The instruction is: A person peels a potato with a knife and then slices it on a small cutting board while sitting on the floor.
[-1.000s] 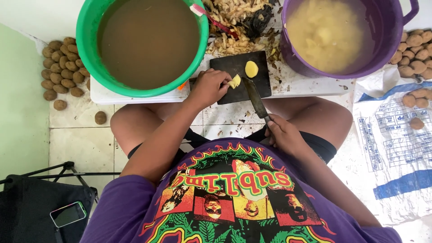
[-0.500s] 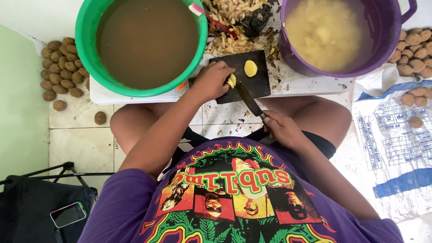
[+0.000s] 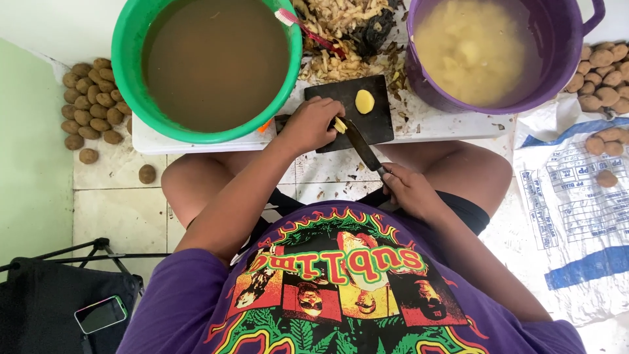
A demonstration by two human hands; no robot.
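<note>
Left of our black cutting board (image 3: 373,117) sits a round green tub (image 3: 131,78) of murky brown water. On the board, our left hand (image 3: 308,124) pins a pale peeled potato piece (image 3: 339,124). Our right hand (image 3: 409,191), below the board, grips a knife (image 3: 362,147) against that piece.

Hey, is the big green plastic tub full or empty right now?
Nearly full: the round green plastic tub holds murky brown water that reaches close to its rim.

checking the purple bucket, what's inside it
The purple bucket holds cloudy yellowish water with pale peeled potato pieces showing through near the surface. How many lie deeper cannot be seen; the murky water hides them.
</note>
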